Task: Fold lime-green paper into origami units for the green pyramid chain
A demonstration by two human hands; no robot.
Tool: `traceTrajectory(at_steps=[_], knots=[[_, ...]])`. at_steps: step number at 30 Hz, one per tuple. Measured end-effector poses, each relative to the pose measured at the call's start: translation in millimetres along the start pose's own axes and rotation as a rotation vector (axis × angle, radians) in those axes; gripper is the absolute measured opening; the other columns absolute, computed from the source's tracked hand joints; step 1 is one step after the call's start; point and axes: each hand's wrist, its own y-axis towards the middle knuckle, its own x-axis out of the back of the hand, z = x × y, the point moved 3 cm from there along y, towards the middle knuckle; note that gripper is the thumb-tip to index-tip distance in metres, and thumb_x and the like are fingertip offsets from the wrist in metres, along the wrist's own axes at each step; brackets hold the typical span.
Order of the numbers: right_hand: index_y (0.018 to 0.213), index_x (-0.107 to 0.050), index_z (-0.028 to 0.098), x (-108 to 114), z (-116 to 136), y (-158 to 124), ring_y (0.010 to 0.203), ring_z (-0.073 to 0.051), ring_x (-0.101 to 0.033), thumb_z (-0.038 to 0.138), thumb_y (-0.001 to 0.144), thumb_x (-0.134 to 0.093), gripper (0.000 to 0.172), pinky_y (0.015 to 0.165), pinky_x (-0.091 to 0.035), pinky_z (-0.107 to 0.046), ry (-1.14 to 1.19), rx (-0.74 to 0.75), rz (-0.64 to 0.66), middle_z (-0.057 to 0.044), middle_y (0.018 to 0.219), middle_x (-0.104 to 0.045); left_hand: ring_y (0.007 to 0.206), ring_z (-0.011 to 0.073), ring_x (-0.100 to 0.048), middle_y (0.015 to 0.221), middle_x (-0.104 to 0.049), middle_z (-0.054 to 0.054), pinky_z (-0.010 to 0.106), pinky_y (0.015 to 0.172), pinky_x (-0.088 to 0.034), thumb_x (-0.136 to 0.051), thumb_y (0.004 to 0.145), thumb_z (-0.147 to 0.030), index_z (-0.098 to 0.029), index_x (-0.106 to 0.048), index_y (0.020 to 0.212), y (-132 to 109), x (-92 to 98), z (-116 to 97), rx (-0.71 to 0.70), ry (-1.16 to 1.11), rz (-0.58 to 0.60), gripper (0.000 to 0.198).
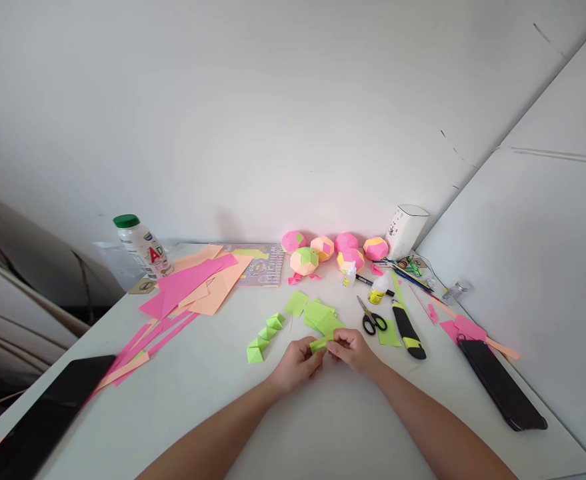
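Note:
Between both hands is a small folded piece of green paper (321, 343). My left hand (300, 363) pinches its left end, and my right hand (353, 350) grips the right end, fingers closed. Just beyond the fingertips lies a pile of green paper squares (319, 313), with one more square (297, 303) to its left. A row of folded green paper units (265, 339) rests left of my left hand. Black-handled scissors (371, 320) and a black-and-yellow utility knife (408, 330) lie to the right of my right hand.
Several faceted paper balls (304, 261) stand along the wall. Glue bottles (377, 291) are in front of them. Pink and orange sheets (213, 287), a green-capped bottle (143, 245) and a black tablet (47, 420) are at left. A black phone (501, 383) lies at right.

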Motion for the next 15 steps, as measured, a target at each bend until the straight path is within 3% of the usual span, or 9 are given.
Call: traceTrajectory(at_steps=[7, 15], knots=[[0.072, -0.056, 0.015, -0.3, -2.5, -0.5, 0.052, -0.009, -0.044, 0.03, 0.076, -0.06, 0.017, 0.048, -0.033, -0.021, 0.038, -0.017, 0.076, 0.003, 0.058, -0.049, 0.041, 0.0083, -0.044, 0.055, -0.054, -0.003, 0.021, 0.041, -0.031, -0.05, 0.079, -0.043, -0.018, -0.045, 0.069, 0.7, 0.6, 0.4, 0.013, -0.033, -0.002, 0.027], [0.064, -0.052, 0.015, -2.6, -9.1, -0.5, 0.048, -0.008, -0.036, 0.019, 0.07, -0.057, 0.009, 0.045, -0.027, -0.02, 0.011, -0.037, 0.062, 0.005, 0.054, -0.043, 0.039, 0.0078, -0.04, 0.047, -0.048, -0.005, 0.021, 0.042, -0.03, -0.052, 0.077, -0.033, -0.018, -0.047, 0.067, -1.2, -0.3, -4.1, 0.012, 0.009, 0.015, 0.019]])
